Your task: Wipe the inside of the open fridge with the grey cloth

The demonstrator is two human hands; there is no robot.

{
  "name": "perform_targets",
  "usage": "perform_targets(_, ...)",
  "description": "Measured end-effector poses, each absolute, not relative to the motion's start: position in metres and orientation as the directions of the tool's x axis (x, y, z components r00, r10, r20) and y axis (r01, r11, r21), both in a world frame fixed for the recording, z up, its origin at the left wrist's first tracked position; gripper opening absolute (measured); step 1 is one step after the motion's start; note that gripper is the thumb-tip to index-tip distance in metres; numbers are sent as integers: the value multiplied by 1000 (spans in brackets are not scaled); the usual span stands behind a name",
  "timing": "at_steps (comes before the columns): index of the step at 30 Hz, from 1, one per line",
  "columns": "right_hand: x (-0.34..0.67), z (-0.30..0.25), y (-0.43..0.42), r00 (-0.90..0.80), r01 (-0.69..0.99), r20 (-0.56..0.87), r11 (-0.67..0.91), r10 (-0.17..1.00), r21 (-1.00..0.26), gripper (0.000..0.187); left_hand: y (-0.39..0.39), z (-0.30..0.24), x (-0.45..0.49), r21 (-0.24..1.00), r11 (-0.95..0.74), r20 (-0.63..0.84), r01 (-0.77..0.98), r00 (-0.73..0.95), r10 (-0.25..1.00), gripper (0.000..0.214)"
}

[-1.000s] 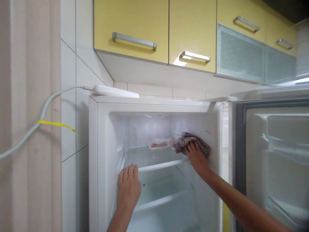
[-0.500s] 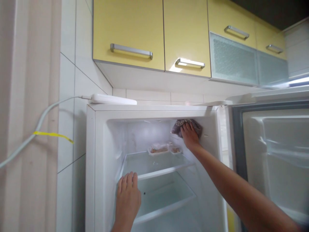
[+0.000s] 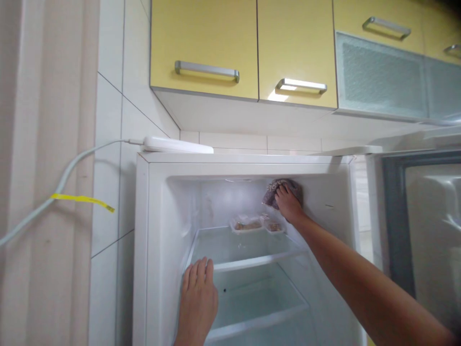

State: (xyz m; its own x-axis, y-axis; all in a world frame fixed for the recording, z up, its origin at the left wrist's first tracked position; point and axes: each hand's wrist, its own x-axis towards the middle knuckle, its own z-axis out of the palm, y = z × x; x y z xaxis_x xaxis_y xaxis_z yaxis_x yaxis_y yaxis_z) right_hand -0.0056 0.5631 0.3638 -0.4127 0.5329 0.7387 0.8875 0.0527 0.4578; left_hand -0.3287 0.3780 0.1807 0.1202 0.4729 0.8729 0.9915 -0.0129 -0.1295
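Observation:
My right hand (image 3: 288, 202) is closed on a patterned dark cloth (image 3: 298, 191), pressed against the upper right inner wall of the open fridge (image 3: 158, 250), near the back corner. Part of the cloth hangs out beyond the fingers to the left. At the left front end of the upper glass shelf (image 3: 248, 262), my left hand (image 3: 199, 295) rests with its fingers stretched out over the edge; its thumb is hidden. Two small clear food trays (image 3: 248, 225) stand at the back of that shelf, below the cloth.
A lower shelf (image 3: 259, 323) lies under the first. The fridge door (image 3: 432, 240) stands open on the right. A white flat device (image 3: 176, 144) with a cable (image 3: 68, 168) sits on top of the fridge. Yellow cabinets (image 3: 205, 38) hang above, and a tiled wall is at left.
The view has shifted, so the fridge appears farther right. My right hand and the cloth have moved slightly along the inner wall. My left hand stays at the shelf edge.

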Motion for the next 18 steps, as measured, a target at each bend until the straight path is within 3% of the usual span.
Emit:
perform_targets(10, -30, 311, 627, -352, 935, 738, 180, 576, 306, 38, 382, 172, -330, -164, 18, 901, 986, 143, 409, 45)
perform_targets(18, -47, 304, 669, -202, 947, 829, 318, 521, 31, 31, 392, 162, -333, -158, 33, 915, 987, 134, 380, 47)
